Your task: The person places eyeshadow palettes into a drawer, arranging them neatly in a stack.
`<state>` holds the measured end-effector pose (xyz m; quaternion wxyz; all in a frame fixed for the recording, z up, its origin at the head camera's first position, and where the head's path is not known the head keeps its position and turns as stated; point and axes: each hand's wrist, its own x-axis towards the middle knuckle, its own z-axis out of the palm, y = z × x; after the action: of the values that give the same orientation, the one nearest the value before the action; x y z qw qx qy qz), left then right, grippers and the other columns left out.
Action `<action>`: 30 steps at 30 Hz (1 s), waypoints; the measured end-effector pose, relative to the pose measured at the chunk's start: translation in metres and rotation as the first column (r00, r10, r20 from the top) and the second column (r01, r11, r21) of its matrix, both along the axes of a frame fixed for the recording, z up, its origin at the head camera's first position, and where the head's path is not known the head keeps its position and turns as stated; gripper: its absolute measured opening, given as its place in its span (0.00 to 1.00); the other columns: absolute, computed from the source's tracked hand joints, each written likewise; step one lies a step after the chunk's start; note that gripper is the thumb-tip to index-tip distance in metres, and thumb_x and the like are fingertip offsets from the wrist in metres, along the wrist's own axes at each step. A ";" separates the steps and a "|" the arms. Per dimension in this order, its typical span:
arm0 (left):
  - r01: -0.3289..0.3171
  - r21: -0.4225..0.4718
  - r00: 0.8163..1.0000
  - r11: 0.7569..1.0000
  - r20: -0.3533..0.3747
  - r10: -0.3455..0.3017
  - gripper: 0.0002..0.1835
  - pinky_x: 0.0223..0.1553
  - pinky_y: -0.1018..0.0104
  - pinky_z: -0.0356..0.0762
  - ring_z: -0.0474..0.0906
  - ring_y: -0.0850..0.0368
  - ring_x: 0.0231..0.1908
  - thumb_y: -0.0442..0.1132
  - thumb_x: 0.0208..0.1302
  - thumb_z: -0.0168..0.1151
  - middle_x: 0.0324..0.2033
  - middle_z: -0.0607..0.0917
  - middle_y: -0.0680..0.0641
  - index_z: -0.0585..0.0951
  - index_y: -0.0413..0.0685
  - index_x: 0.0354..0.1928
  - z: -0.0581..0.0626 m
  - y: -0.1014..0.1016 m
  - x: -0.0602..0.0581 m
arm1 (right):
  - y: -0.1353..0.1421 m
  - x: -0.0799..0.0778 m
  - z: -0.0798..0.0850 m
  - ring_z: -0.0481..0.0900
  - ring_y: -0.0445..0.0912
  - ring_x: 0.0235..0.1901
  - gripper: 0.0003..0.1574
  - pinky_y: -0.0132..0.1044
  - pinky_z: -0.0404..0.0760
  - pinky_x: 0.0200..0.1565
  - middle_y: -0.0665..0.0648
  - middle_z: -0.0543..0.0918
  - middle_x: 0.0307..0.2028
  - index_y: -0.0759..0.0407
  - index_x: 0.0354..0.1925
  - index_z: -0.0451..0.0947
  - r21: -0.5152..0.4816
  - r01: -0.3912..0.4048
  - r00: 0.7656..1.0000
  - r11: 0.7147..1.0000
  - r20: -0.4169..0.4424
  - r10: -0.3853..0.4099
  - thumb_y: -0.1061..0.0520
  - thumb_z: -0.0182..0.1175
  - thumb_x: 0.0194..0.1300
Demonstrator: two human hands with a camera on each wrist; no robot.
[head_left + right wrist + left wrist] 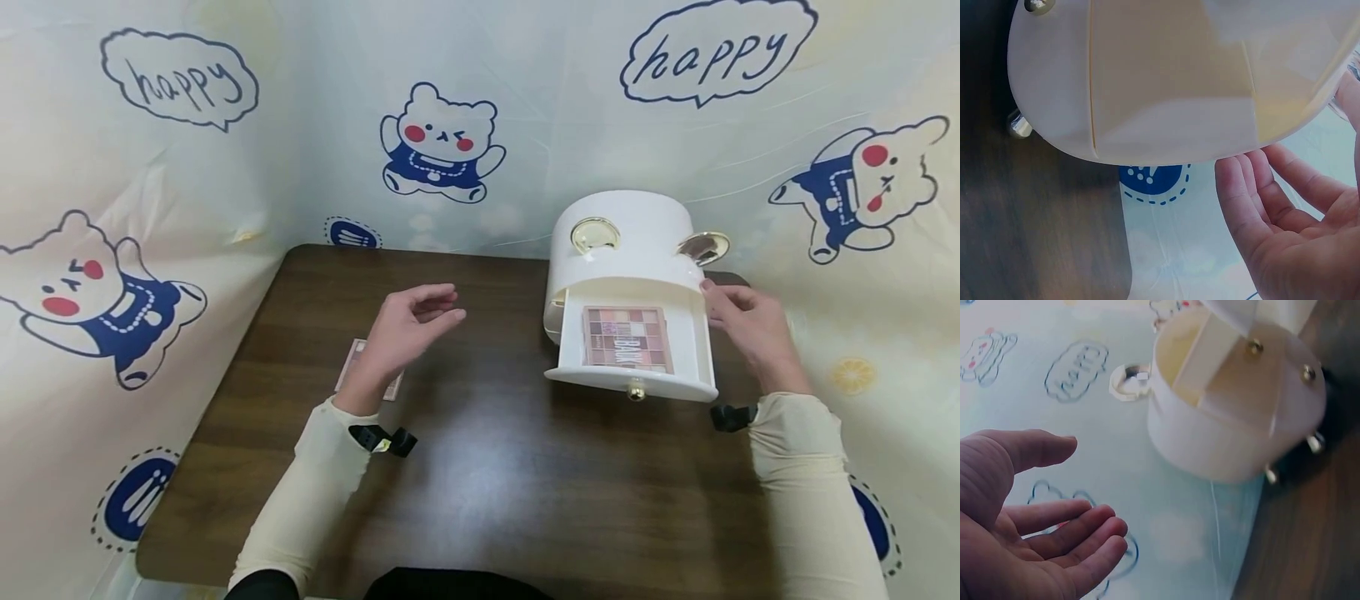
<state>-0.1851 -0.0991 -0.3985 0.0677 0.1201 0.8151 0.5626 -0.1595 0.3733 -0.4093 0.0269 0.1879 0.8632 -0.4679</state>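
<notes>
A white cosmetics box [622, 218] with gold-faced ears stands at the table's back right. Its drawer [696, 346] is pulled out, and an eyeshadow palette [628, 339] lies flat inside. My right hand [753, 329] rests against the box's right side; in the right wrist view the fingertips [1235, 172] touch the outer wall, fingers only slightly bent. Over the left part of the table is my left hand [408, 333], its thumb apart from loosely bent fingers [1085, 537] and nothing between them. A second flat palette [393, 387] lies on the table, partly covered by my left wrist.
The dark wooden table [480, 467] has rounded corners. A printed cloth [525, 125] with cartoon bears hangs close behind it and along both sides. The drawer front with its gold knob [636, 390] sticks out toward me.
</notes>
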 end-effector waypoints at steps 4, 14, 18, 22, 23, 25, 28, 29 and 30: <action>-0.047 -0.017 0.999 0.999 0.023 0.048 0.28 0.56 0.56 0.78 0.80 0.50 0.55 0.46 0.64 0.71 0.56 0.82 0.43 0.78 0.43 0.64 -0.007 -0.018 0.003 | 0.001 -0.001 0.001 0.81 0.42 0.43 0.56 0.54 0.74 0.60 0.65 0.74 0.61 0.63 0.69 0.70 0.009 0.004 1.000 1.000 -0.009 -0.004 0.22 0.52 0.63; -0.145 -0.120 0.989 0.982 0.021 0.149 0.33 0.56 0.52 0.78 0.79 0.46 0.56 0.49 0.64 0.71 0.58 0.80 0.42 0.76 0.41 0.66 -0.027 -0.048 0.011 | 0.000 -0.001 0.000 0.81 0.37 0.40 0.54 0.21 0.78 0.38 0.63 0.75 0.60 0.64 0.67 0.72 0.003 0.012 1.000 1.000 -0.028 -0.012 0.24 0.54 0.64; -0.183 -0.191 0.982 0.964 0.018 0.190 0.37 0.57 0.47 0.76 0.77 0.44 0.59 0.53 0.62 0.72 0.60 0.79 0.40 0.74 0.42 0.68 -0.034 -0.054 0.013 | 0.001 0.000 0.000 0.82 0.45 0.47 0.54 0.29 0.78 0.46 0.62 0.74 0.60 0.63 0.68 0.72 0.013 0.014 1.000 1.000 -0.015 -0.014 0.23 0.54 0.63; -0.213 -0.285 0.976 0.935 -0.014 0.218 0.40 0.59 0.43 0.73 0.74 0.40 0.61 0.55 0.61 0.72 0.62 0.76 0.37 0.72 0.40 0.69 -0.044 -0.061 0.016 | 0.002 0.001 0.000 0.80 0.53 0.52 0.55 0.50 0.75 0.58 0.63 0.74 0.61 0.62 0.68 0.71 0.006 0.017 1.000 1.000 0.000 -0.017 0.22 0.53 0.63; -0.221 -0.309 0.974 0.925 -0.021 0.226 0.41 0.60 0.43 0.73 0.73 0.40 0.61 0.56 0.61 0.72 0.63 0.76 0.36 0.72 0.39 0.69 -0.047 -0.063 0.016 | 0.002 0.001 0.001 0.79 0.53 0.52 0.55 0.53 0.73 0.59 0.63 0.74 0.61 0.62 0.69 0.71 0.005 0.016 1.000 1.000 0.003 -0.016 0.22 0.53 0.63; -0.234 -0.353 0.971 0.906 -0.030 0.238 0.41 0.60 0.42 0.72 0.72 0.38 0.62 0.55 0.61 0.71 0.64 0.75 0.35 0.71 0.37 0.69 -0.054 -0.067 0.018 | 0.002 0.001 0.000 0.80 0.53 0.52 0.55 0.55 0.72 0.60 0.64 0.74 0.62 0.62 0.69 0.71 0.007 0.020 1.000 1.000 0.005 -0.020 0.21 0.53 0.63; -0.254 -0.410 0.963 0.876 -0.021 0.269 0.43 0.58 0.42 0.74 0.72 0.37 0.60 0.57 0.61 0.71 0.64 0.74 0.34 0.70 0.36 0.69 -0.062 -0.072 0.020 | 0.002 0.001 0.001 0.81 0.49 0.49 0.55 0.49 0.76 0.57 0.63 0.74 0.61 0.61 0.69 0.71 0.016 0.013 1.000 1.000 0.002 -0.013 0.21 0.53 0.62; -0.262 -0.426 0.960 0.866 -0.020 0.280 0.43 0.58 0.42 0.75 0.73 0.37 0.59 0.57 0.60 0.71 0.63 0.74 0.33 0.70 0.36 0.69 -0.065 -0.073 0.021 | 0.002 0.000 0.001 0.82 0.46 0.47 0.55 0.45 0.77 0.55 0.62 0.75 0.61 0.61 0.69 0.71 0.019 0.012 1.000 1.000 0.001 -0.012 0.22 0.53 0.62; -0.266 -0.442 0.958 0.856 -0.021 0.287 0.43 0.57 0.42 0.75 0.73 0.36 0.58 0.57 0.60 0.71 0.63 0.74 0.33 0.70 0.35 0.69 -0.067 -0.075 0.022 | 0.002 0.000 0.001 0.82 0.44 0.46 0.55 0.41 0.78 0.53 0.62 0.75 0.61 0.62 0.68 0.71 0.018 0.011 1.000 1.000 -0.002 -0.011 0.22 0.53 0.63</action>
<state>-0.1631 -0.1744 -0.4658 0.0303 -0.0294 0.9281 0.3699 -0.1595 0.3749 -0.4087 0.0217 0.1925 0.8664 -0.4603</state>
